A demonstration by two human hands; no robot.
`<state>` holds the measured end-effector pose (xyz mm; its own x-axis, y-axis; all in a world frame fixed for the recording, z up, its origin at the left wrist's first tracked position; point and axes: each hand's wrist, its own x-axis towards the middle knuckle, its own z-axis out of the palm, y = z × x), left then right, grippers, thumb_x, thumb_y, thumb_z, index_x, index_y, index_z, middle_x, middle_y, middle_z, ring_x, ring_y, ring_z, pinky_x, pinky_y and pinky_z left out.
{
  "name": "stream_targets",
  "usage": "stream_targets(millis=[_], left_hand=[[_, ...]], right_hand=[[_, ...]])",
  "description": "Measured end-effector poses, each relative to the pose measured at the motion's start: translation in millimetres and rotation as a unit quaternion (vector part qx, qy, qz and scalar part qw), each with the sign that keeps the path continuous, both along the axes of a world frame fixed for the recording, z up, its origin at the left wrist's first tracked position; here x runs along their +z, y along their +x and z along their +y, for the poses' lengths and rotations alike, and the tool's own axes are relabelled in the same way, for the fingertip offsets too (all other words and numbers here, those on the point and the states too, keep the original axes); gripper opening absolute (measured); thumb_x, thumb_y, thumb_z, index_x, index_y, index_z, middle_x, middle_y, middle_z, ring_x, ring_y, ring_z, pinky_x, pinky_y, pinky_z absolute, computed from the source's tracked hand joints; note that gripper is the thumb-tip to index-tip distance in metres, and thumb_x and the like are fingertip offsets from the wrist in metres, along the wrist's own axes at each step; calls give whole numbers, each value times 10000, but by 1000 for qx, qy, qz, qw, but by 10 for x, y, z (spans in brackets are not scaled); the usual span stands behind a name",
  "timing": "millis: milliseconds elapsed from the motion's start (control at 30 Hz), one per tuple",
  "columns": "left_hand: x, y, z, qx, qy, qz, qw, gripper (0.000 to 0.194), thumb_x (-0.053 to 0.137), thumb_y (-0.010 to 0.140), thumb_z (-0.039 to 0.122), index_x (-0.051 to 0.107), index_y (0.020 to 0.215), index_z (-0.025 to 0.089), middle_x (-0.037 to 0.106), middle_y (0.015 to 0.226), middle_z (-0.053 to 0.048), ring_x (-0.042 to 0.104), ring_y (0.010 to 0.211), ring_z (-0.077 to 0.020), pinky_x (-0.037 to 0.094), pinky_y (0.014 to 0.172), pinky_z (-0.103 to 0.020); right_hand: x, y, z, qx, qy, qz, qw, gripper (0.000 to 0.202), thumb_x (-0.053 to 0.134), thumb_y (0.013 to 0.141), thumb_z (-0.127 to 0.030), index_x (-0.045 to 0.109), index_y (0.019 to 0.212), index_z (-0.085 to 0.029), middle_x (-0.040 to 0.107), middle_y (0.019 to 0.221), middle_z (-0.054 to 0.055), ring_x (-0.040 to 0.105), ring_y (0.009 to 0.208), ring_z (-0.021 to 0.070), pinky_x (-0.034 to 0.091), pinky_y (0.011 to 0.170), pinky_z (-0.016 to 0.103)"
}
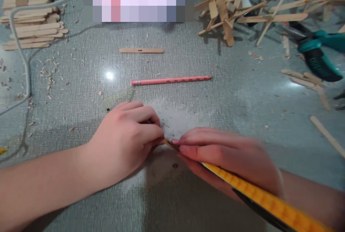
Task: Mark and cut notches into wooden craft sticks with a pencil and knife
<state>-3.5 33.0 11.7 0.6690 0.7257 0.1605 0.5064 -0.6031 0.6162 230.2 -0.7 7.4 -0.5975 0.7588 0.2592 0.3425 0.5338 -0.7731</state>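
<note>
My left hand is closed around a small wooden stick, whose end shows past the fingertips; most of it is hidden. From the right, my right hand grips a yellow and black tool that looks like a utility knife. Its tip meets the stick between both hands. A pink pencil lies on the table beyond my hands. Farther back is a single craft stick with a small dark mark near its middle.
Stacked craft sticks and a grey cable are at the left. Crossed sticks fill the back right, beside teal-handled pliers. Wood shavings dot the table. A loose stick lies at the right.
</note>
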Motion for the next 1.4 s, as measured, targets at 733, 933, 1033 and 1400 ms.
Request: stream_targets(millis=[733,933,1033,1400], left_hand=[[17,-13,-12,2,-21,52,998,209,615,909,143,748,766,217,611,669,19,550,621,-113,382,675,-299],[0,-24,-15,-2,-15,30,999,216,619,910,122,763,793,234,598,681,24,541,635,-108,363,676,-308],[-16,-29,-14,-1,-8,19,1000,224,622,906,95,766,812,239,619,727,21,538,656,-108,365,688,-310],[-15,-24,-26,9,71,37,997,196,549,963,195,713,1069,182,689,1012,-67,588,842,-186,423,751,-357]], right_hand=[[74,-10,-28,-6,-27,-40,999,191,589,926,-64,566,859,-242,668,764,-31,645,654,105,516,565,231],[45,50,47,26,1,-3,1000,195,588,904,-47,571,952,-235,721,778,7,717,700,136,567,578,234],[22,70,30,-41,-10,34,999,244,593,878,-32,580,986,-250,733,781,4,740,736,149,586,590,238],[-16,78,1,-90,-12,47,995,203,614,895,-84,606,988,-264,739,784,-23,740,738,136,580,592,235]])
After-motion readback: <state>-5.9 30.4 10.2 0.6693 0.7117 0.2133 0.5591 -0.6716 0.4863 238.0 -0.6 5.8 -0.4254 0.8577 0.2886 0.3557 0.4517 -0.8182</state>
